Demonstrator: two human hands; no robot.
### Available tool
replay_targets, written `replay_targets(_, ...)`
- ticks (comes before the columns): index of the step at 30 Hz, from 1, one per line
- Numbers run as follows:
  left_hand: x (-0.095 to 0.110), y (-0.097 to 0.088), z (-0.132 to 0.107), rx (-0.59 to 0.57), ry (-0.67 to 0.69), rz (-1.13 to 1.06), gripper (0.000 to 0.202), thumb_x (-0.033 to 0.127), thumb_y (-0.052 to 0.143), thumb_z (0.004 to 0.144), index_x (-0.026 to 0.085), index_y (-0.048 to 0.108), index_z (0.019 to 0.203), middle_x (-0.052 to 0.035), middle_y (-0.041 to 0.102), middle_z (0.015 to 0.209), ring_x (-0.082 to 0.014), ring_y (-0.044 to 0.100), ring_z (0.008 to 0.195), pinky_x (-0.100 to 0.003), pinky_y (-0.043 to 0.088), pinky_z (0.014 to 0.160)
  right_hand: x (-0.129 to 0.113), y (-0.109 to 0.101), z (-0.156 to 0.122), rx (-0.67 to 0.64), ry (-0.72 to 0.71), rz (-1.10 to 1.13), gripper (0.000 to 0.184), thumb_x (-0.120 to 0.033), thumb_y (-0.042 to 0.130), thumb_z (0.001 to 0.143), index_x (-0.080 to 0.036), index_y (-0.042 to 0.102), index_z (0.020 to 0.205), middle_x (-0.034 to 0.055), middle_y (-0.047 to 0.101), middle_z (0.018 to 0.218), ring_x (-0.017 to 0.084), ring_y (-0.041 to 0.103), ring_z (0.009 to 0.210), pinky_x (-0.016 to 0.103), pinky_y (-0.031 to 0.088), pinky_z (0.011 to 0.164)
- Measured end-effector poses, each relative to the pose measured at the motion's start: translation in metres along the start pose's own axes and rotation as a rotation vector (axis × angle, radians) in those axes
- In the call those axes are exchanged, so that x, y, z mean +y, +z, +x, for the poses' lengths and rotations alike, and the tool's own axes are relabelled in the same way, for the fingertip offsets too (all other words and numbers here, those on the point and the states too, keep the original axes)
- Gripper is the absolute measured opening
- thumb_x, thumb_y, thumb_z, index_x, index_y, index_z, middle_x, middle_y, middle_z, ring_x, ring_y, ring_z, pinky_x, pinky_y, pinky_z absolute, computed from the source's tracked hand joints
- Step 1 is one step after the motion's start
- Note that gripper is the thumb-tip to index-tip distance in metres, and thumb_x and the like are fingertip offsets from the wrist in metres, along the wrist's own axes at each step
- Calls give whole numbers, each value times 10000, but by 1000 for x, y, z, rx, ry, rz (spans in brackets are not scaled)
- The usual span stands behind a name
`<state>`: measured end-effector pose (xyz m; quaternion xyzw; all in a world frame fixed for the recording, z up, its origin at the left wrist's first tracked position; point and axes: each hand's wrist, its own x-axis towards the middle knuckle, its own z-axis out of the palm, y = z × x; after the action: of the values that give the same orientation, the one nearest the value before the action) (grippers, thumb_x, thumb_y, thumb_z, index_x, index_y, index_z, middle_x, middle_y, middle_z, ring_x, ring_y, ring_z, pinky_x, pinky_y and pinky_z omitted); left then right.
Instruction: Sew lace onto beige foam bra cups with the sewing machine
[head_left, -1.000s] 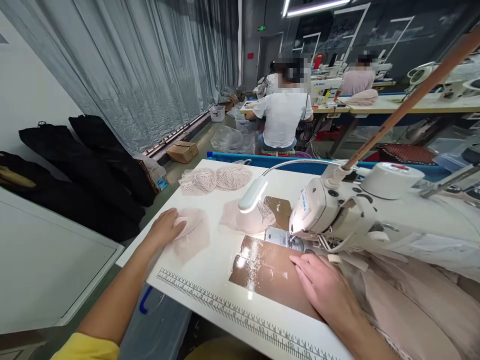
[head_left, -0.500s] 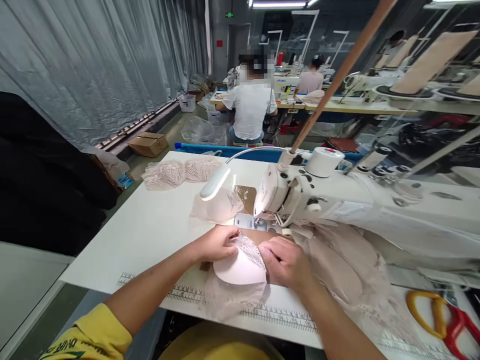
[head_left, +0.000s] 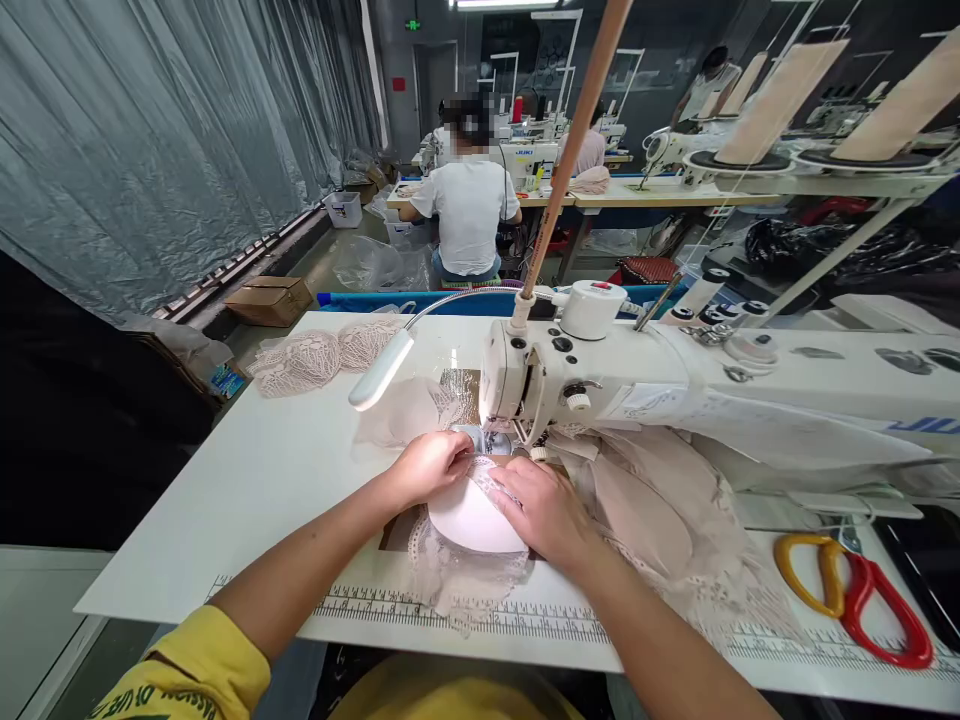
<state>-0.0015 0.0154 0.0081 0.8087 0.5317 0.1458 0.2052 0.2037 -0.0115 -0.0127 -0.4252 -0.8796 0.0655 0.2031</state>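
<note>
**Head camera: two hands steadied a lace-covered cup at the needle of a sewing machine**

The head view showed a person in a yellow sleeve at a white table [head_left: 247, 480], both hands on a white foam cup [head_left: 471, 520] that lay on its lace [head_left: 465, 580] just in front of the sewing machine [head_left: 600, 370]. The left hand [head_left: 431, 465] was closed on the cup's upper left edge, fingers curled together over the lace beside the needle area. The right hand [head_left: 544, 510] lay over the cup's right edge, fingers close together and bent onto the lace; whether they pinched or only pressed could not be told. The lace spread out from under the cup to the printed ruler [head_left: 525, 628] along the table's near edge.

A gooseneck lamp [head_left: 381, 370] hung above a second cup piece [head_left: 405, 415] behind the left hand. More lace pieces [head_left: 322, 355] sat at the table's far left corner. A heap of beige fabric [head_left: 660, 500] lay to the right under the machine's arm, with yellow-and-red scissors [head_left: 855, 595] near the right edge. Beyond the table, a co-worker in a white shirt [head_left: 466, 215] sat facing away at another machine, and a cardboard box [head_left: 268, 298] stood on the floor by the grey curtain [head_left: 165, 140].
</note>
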Motion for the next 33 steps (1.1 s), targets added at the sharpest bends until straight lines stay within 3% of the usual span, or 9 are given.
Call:
replay_targets(4,15,-7,-11,91,14,99,173,135,409,872,168,577,894,-68,613,832,-206,580,768,-291,455,644,1,3,1,-24,25,-62,167,-187,542,880,-210,688,959,37,643,817,188,555,765,294,412,695)
replay_targets(9,29,3,-28,51,292,284,235,190,383,933,149,597,1020,-104,654,942,-225,609,873,-350,525,759,1,6,1,-29,31,-96,240,-127,525,866,-219,679,1025,33,659,845,190,566,779,299,419,697)
replay_targets(15,12,24,-26,76,321,365,296,209,440,917,80,580,1143,-189,606,1218,-294,575,1125,-435,520,920,-2,5,3,-35,53,-144,255,-208,558,878,-211,644,1118,49,684,897,209,591,801,319,436,694)
replay_targets(22,2,16,-17,72,382,236,372,257,458,916,91,528,1242,-196,572,1281,-289,514,1233,-451,475,1012,-3,6,6,-77,92,-190,268,-225,544,899,-184,636,1147,74,693,942,227,616,812,335,447,677)
replay_targets(33,-13,0,0,-104,456,242,471,279,485,886,99,508,1321,-171,519,1363,-286,471,1275,-411,408,1070,-6,4,9,-90,148,-158,250,-249,529,900,-179,656,1104,91,700,954,214,625,785,316,457,664)
